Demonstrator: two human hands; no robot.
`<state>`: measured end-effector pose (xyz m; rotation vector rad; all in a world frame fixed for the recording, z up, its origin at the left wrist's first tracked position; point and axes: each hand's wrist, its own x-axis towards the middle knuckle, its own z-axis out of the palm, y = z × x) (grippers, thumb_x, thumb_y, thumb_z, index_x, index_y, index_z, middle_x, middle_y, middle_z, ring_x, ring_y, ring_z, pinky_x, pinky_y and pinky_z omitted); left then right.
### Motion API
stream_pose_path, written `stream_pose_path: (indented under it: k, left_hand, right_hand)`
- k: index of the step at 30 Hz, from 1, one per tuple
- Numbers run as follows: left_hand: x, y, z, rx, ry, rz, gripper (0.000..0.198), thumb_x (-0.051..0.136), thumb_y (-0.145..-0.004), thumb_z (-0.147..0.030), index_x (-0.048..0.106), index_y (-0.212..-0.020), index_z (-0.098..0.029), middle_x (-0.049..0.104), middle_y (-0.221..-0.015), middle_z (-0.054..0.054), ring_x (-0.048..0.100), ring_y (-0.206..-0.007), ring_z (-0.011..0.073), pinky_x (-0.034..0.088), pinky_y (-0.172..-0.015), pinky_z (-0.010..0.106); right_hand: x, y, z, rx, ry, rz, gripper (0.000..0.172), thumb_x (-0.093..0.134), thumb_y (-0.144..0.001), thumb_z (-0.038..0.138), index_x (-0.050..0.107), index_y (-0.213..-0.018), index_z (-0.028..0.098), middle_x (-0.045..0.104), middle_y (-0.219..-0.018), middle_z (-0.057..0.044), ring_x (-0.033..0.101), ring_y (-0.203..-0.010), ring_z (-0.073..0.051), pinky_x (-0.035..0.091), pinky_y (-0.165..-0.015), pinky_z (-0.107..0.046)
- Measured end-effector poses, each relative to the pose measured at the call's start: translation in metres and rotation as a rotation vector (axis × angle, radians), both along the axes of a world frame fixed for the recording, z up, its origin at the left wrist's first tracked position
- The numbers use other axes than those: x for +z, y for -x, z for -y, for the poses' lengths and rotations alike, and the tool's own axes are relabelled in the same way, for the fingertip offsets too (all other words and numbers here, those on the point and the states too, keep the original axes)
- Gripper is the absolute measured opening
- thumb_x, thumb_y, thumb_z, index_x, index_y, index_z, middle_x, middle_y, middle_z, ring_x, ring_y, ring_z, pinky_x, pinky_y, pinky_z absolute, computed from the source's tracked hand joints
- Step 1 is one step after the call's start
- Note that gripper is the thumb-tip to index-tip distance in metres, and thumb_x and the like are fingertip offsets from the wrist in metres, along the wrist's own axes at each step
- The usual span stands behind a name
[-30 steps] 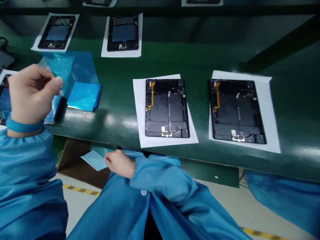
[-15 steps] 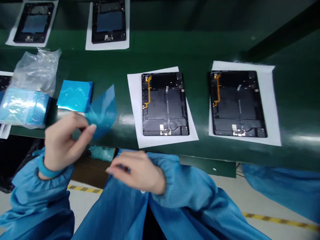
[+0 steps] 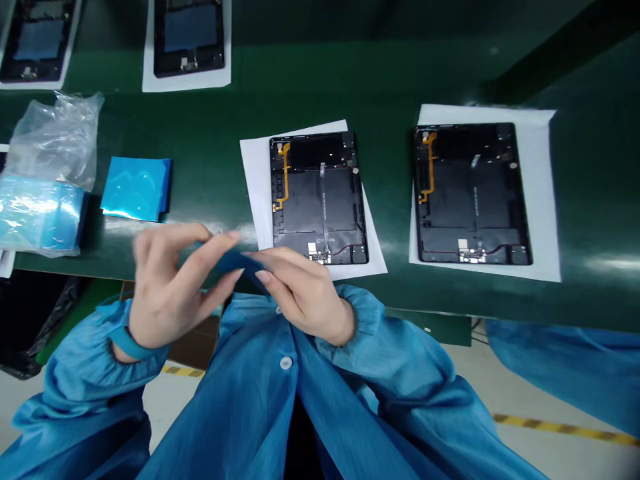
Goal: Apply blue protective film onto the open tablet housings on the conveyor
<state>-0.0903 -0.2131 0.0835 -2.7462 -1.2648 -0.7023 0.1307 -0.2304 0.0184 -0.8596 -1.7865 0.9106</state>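
A thin blue plastic film (image 3: 244, 265), seen at a slant, is between my two hands above the table's front edge. My right hand (image 3: 309, 290) pinches its right end with thumb and fingers. My left hand (image 3: 177, 280), blurred, has thumb and bent fingers around its left part; the exact contact is hard to see. Just behind my right hand lies an opened black tablet housing (image 3: 305, 193) with an orange flex cable, on a white sheet (image 3: 256, 180). My right fingers overlap its lower edge in view.
A stack of blue films (image 3: 135, 187) lies left, beside a clear bag (image 3: 43, 207) of more films. Another opened tablet housing (image 3: 473, 200) sits on paper at right. Two housings (image 3: 189, 40) with blue films stand at the back left. A blue garment (image 3: 565, 367) shows at right.
My left hand has moved right with the film, away from the stack. My right hand has risen and taken hold of the film's other end. The view has shifted slightly.
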Motion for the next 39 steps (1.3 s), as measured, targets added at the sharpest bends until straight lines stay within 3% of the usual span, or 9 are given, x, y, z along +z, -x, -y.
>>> stream_pose_path:
  k: [3,6,10,14,19,21,23,29,39]
  left_hand:
    - [0.01,0.003,-0.011,-0.018,-0.068,-0.126,0.026,0.074,-0.093,-0.03,0.067,-0.118,-0.027,0.07,-0.112,0.011,0.063,-0.106,0.0325,0.05,-0.09,0.051]
    - [0.018,0.002,-0.021,-0.153,0.1,-0.102,0.005,0.067,-0.099,-0.025,0.063,-0.1,-0.027,0.072,-0.097,0.003,0.066,-0.087,0.022,0.053,-0.075,0.04]
    - [0.025,-0.005,-0.03,-0.154,0.217,-0.023,0.005,0.066,-0.101,-0.023,0.062,-0.098,-0.023,0.068,-0.091,0.0,0.066,-0.077,0.0134,0.054,-0.068,0.028]
    - [0.025,-0.015,-0.05,-0.174,0.303,0.02,0.011,0.06,-0.104,-0.027,0.065,-0.095,-0.023,0.068,-0.088,0.0,0.068,-0.078,0.0133,0.055,-0.069,0.026]
    - [0.003,-0.026,-0.089,-0.093,0.195,0.055,0.03,0.064,-0.103,-0.042,0.065,-0.118,-0.017,0.07,-0.112,0.007,0.067,-0.097,0.0178,0.056,-0.082,0.031]
    - [-0.012,-0.028,-0.099,0.054,0.097,0.09,0.048,0.066,-0.101,-0.046,0.058,-0.134,-0.013,0.062,-0.131,0.013,0.062,-0.114,0.023,0.054,-0.094,0.037]
    - [-0.027,-0.027,-0.104,0.087,0.052,0.096,0.043,0.063,-0.103,-0.043,0.059,-0.131,-0.012,0.061,-0.129,0.014,0.06,-0.118,0.0255,0.052,-0.095,0.04]
    - [-0.069,-0.026,-0.104,-0.559,0.311,-0.096,0.028,0.057,-0.106,-0.044,0.071,-0.105,-0.019,0.072,-0.096,0.004,0.063,-0.086,0.0174,0.044,-0.073,0.031]
    - [-0.087,-0.027,-0.103,-0.587,0.431,0.009,0.036,0.058,-0.103,-0.049,0.073,-0.097,-0.017,0.072,-0.088,0.005,0.059,-0.08,0.0176,0.043,-0.073,0.031]
  right_hand:
    - [0.0,-0.011,-0.005,0.013,-0.076,0.064,0.032,0.052,-0.105,0.021,0.067,-0.133,0.018,0.07,-0.113,-0.009,0.071,-0.098,-0.016,0.063,-0.087,-0.031]
    - [0.003,-0.019,-0.011,-0.045,-0.077,0.096,0.026,0.056,-0.104,0.021,0.068,-0.127,0.021,0.07,-0.103,-0.006,0.069,-0.088,-0.015,0.062,-0.078,-0.03]
    - [0.016,-0.033,-0.022,-0.172,0.06,0.102,0.005,0.066,-0.097,0.021,0.067,-0.102,0.022,0.07,-0.085,0.001,0.067,-0.068,-0.01,0.058,-0.064,-0.023]
    - [0.029,-0.049,-0.041,-0.149,0.095,0.221,0.004,0.069,-0.096,0.026,0.07,-0.093,0.024,0.074,-0.081,0.002,0.067,-0.065,-0.011,0.056,-0.061,-0.022]
    - [0.028,-0.067,-0.067,-0.196,0.166,0.318,0.008,0.074,-0.091,0.028,0.072,-0.085,0.023,0.074,-0.077,0.001,0.067,-0.063,-0.013,0.056,-0.064,-0.025]
    - [0.022,-0.078,-0.078,-0.274,0.276,0.27,0.008,0.076,-0.088,0.027,0.071,-0.084,0.022,0.072,-0.074,0.001,0.066,-0.062,-0.012,0.055,-0.063,-0.025]
    - [0.014,-0.091,-0.088,-0.358,0.443,0.173,0.011,0.079,-0.085,0.024,0.07,-0.082,0.021,0.069,-0.067,0.001,0.063,-0.057,-0.011,0.053,-0.057,-0.024]
    - [-0.007,-0.118,-0.106,-0.46,0.793,-0.067,0.027,0.094,-0.07,0.028,0.07,-0.076,0.015,0.063,-0.056,0.001,0.056,-0.049,-0.008,0.045,-0.046,-0.02]
    - [-0.013,-0.124,-0.1,-0.466,0.92,0.052,0.046,0.098,-0.058,0.052,0.075,-0.075,0.016,0.062,-0.054,0.001,0.056,-0.047,-0.007,0.049,-0.043,-0.015]
